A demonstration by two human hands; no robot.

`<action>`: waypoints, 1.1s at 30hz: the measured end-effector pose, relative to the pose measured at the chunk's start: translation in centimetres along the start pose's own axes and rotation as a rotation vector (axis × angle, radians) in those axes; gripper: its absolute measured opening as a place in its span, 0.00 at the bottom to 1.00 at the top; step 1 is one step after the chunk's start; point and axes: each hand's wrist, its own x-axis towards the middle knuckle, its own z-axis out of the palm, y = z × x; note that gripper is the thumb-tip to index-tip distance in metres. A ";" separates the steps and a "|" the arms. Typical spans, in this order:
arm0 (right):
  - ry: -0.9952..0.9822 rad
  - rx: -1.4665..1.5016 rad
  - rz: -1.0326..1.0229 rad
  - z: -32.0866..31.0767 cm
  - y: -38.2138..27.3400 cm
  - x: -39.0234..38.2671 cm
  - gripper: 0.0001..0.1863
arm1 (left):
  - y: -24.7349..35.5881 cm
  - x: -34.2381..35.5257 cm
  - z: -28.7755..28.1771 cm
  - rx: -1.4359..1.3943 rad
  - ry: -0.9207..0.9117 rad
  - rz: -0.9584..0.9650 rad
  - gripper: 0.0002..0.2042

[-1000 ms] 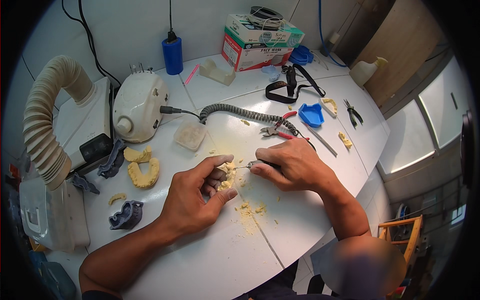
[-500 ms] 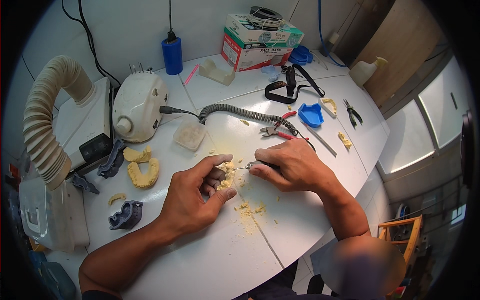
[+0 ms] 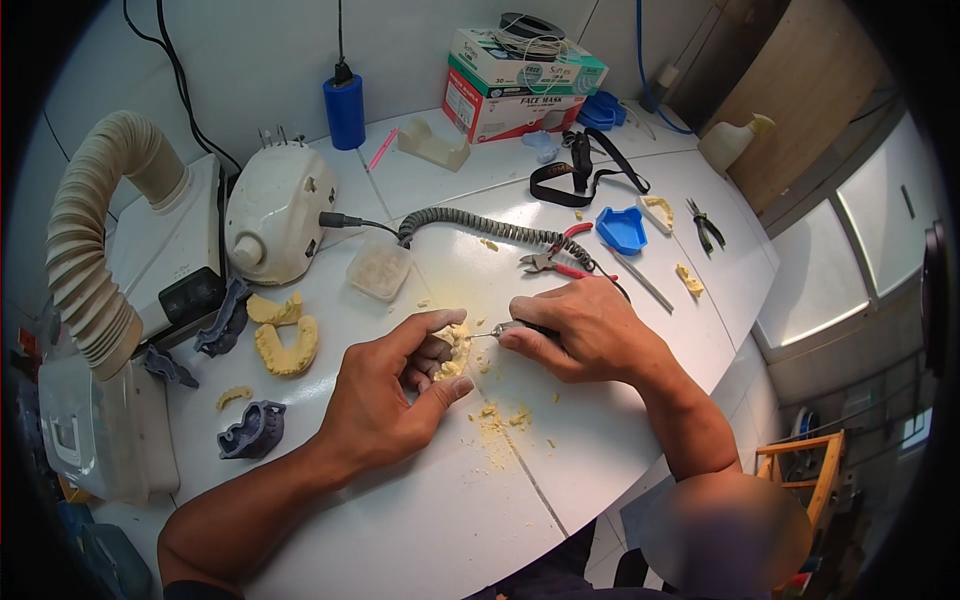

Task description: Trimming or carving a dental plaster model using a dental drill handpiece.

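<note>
In my left hand (image 3: 385, 395) is a small pale-yellow dental cast (image 3: 459, 352), pinched between thumb and fingers and partly hidden by them. My right hand (image 3: 595, 328) grips a rotary handpiece (image 3: 502, 329) with a dark body and a metal nose. Its thin bur points left and meets the side of the cast, or nearly so; contact is too small to tell. Yellow plaster crumbs (image 3: 492, 422) lie scattered below the hands. From the handpiece's side, a grey coiled cord (image 3: 470, 216) runs back to a cream-coloured control unit (image 3: 280, 215).
On the left stand a ribbed suction hose (image 3: 85, 240), yellow dental casts (image 3: 287, 347) and a dark grey dental model (image 3: 251, 430). Red-handled cutters (image 3: 545, 263), a blue mold (image 3: 622, 231), a metal rod (image 3: 642, 280) and black pliers (image 3: 706, 228) lie beyond my right hand. Boxes (image 3: 515, 105) stand behind.
</note>
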 end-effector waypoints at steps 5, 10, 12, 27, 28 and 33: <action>0.025 0.009 0.005 0.3 0.1 0.0 0.27 | -0.1 0.0 0.1 -0.009 0.004 0.001 0.29; 0.025 0.009 0.003 0.3 0.1 0.0 0.27 | -0.2 0.0 0.1 -0.008 0.008 -0.002 0.28; 0.022 0.009 0.013 0.3 0.2 0.0 0.26 | 0.0 0.0 0.0 -0.006 -0.003 0.001 0.29; 0.013 0.006 0.020 0.1 0.2 0.0 0.27 | -0.2 -0.1 0.1 -0.004 -0.005 0.020 0.29; 0.006 0.012 0.007 0.1 0.2 0.0 0.27 | -0.3 -0.1 0.1 0.003 -0.001 0.019 0.29; 0.021 0.026 0.022 0.2 0.1 0.1 0.26 | -0.3 -0.1 0.1 -0.007 -0.001 0.022 0.29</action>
